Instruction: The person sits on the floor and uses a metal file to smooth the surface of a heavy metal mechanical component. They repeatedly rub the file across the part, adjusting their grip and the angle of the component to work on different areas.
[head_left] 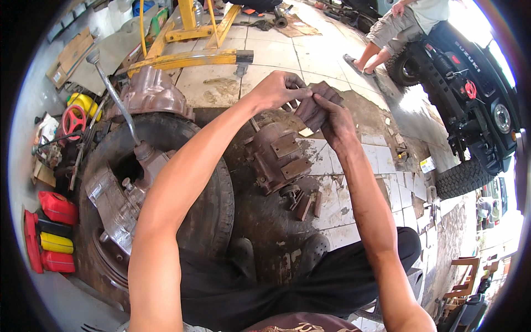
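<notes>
Out in front of me, above the floor, both hands meet at a dark brown, creased sheet [313, 115], cloth or worn sandpaper; I cannot tell which. My left hand [281, 90] pinches its upper left edge with curled fingers. My right hand [338, 120] grips the right side, thumb on top. Both hands are smudged with dirt. Below them a greasy metal gearbox housing [276, 157] rests on the dark-stained floor. To my left a metal casing [113, 205] with a long gear lever [117, 102] lies on a tyre [213, 205].
A bell-shaped metal housing [154, 94] sits behind the tyre, near a yellow steel stand [188, 58]. Small metal bars [305, 206] lie by the gearbox. Red fuel cans [58, 207] stand far left. A person [406, 25] stands beside a dark off-road vehicle [475, 94] at right.
</notes>
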The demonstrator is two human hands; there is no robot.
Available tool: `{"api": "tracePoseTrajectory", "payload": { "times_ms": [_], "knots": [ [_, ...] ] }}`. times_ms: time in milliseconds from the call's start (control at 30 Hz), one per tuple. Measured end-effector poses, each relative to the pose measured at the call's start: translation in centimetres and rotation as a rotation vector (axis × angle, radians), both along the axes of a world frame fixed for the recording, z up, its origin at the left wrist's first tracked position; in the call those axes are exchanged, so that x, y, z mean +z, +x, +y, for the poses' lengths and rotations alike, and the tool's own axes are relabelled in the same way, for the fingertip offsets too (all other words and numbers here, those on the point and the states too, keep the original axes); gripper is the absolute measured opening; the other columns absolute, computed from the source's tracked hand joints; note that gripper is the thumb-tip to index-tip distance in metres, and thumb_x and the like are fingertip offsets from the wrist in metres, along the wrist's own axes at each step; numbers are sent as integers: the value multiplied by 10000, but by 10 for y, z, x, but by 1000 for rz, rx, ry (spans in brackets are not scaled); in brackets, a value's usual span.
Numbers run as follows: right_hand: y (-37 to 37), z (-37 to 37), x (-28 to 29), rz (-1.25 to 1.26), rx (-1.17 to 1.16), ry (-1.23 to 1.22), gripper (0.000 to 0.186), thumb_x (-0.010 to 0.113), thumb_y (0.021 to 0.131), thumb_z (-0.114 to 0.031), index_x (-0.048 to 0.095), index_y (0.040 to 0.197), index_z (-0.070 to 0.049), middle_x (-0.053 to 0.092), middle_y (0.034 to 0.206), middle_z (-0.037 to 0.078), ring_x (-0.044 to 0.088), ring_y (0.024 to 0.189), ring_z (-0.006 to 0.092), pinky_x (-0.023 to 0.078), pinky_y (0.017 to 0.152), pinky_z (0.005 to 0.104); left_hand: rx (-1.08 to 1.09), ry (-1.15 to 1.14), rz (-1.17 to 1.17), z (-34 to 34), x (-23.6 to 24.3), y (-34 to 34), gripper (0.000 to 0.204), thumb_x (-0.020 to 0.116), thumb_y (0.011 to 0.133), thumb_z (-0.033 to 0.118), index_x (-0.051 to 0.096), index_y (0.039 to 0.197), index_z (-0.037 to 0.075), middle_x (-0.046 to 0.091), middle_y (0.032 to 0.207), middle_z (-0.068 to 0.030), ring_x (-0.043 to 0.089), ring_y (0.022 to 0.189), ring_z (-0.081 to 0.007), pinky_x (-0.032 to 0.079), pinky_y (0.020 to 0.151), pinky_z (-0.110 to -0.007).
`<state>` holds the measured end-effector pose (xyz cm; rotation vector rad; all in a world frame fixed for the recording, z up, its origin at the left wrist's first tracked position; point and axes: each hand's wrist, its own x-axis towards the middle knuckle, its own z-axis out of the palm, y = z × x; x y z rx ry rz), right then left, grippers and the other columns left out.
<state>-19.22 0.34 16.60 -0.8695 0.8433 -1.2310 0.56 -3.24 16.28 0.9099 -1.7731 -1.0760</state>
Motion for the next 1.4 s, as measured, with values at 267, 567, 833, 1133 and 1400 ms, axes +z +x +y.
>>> {"api": "tracePoseTrajectory", "payload": {
  "times_ms": [267, 567, 833, 1133, 1400],
  "knots": [
    [5, -11, -111, 1006, -423, -405, 294, 660, 932, -133, 705, 1194, -6, 758, 1014, 157, 725, 957, 269, 551, 836, 367, 258, 151, -341, -33, -94, 52, 359, 730, 894, 318, 734, 1024, -17, 740, 882, -132, 699, 817, -206, 525, 749, -343],
    [50, 29, -199, 1591, 17, -671, 582, 601, 942, -318, 515, 1420, 1, 497, 1487, 211, 428, 1417, 359, 294, 1203, 468, 198, 288, -929, -36, -179, 127, 492, 708, 867, 443, 720, 1189, 71, 700, 1177, -212, 653, 1126, -375, 520, 947, -458],
    [58, 11, -201, 1747, -62, -607, 652, 480, 1010, -453, 423, 1501, -28, 427, 1551, 180, 347, 1469, 350, 249, 1218, 469, 338, 390, -665, -27, -191, 113, 478, 699, 889, 418, 718, 1183, 42, 705, 1185, -204, 660, 1129, -353, 504, 965, -433],
    [68, 31, -188, 1760, -26, -555, 865, 543, 930, -612, 369, 1525, -9, 370, 1586, 183, 325, 1478, 364, 208, 1225, 509, 364, 461, -616, -13, -188, 97, 474, 674, 904, 445, 715, 1221, 95, 684, 1235, -200, 635, 1181, -355, 491, 1008, -434],
    [74, 20, -181, 1727, 22, -527, 991, 556, 873, -715, 352, 1532, -3, 342, 1600, 186, 289, 1494, 365, 208, 1227, 490, 347, 447, -687, -16, -210, 109, 471, 676, 896, 448, 725, 1192, 85, 707, 1185, -186, 650, 1151, -358, 506, 977, -453]
  ]
}}
